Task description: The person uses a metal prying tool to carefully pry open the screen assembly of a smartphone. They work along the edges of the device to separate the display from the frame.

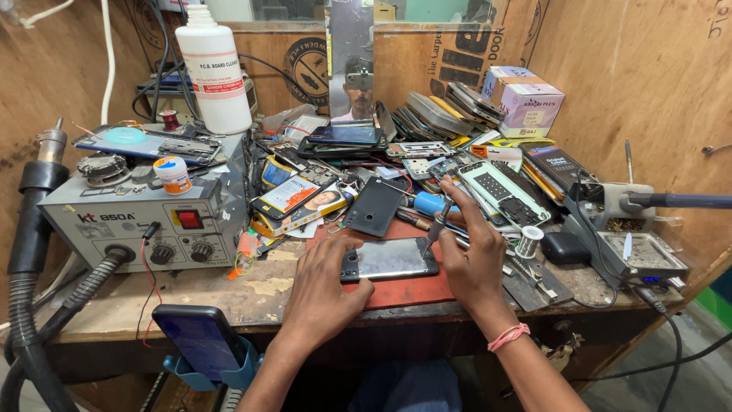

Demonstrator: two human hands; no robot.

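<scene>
A smartphone [393,259] lies flat on a red mat [412,290] at the bench's front edge, its glossy back facing up. My left hand [324,294] presses on its left end, fingers spread over it. My right hand [473,255] grips a thin metal tool [437,223], held like a pen. The tool's tip touches the phone's upper right corner. A pink band circles my right wrist.
A grey hot-air rework station [145,221] with hose stands at left, a white bottle [213,69] behind it. Piles of phones and parts [427,145] fill the back. A soldering iron stand [633,229] sits at right. A blue phone [202,339] rests in a holder below the bench edge.
</scene>
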